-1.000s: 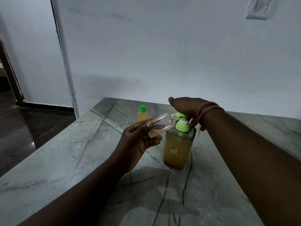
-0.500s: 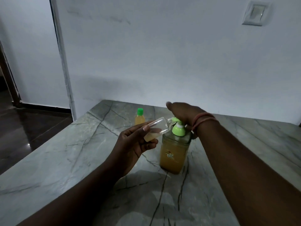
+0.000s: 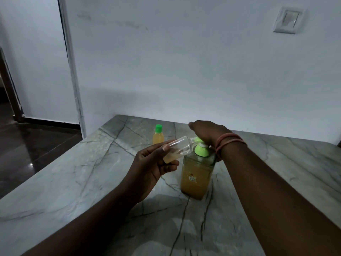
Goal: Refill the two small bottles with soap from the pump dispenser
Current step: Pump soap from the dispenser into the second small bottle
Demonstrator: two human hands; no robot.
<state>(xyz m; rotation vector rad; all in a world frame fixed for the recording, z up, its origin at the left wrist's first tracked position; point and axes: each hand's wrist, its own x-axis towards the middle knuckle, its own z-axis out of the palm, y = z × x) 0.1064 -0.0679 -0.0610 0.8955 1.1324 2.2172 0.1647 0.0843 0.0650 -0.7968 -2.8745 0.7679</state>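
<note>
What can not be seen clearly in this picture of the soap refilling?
Head view only:
- Pump nozzle tip and the clear bottle mouth: hidden where they meet, under the right hand.
- Right hand fingers: hidden behind the pump dispenser.
- Dispenser label: blurred, unreadable.
- Capped small bottle: too small to judge its fill level.
- Left hand grip covers the clear bottle's base.

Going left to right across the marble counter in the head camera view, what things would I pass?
Capped small bottle → clear small bottle, held tilted by the left hand → pump dispenser, its top pressed by the right hand.
</note>
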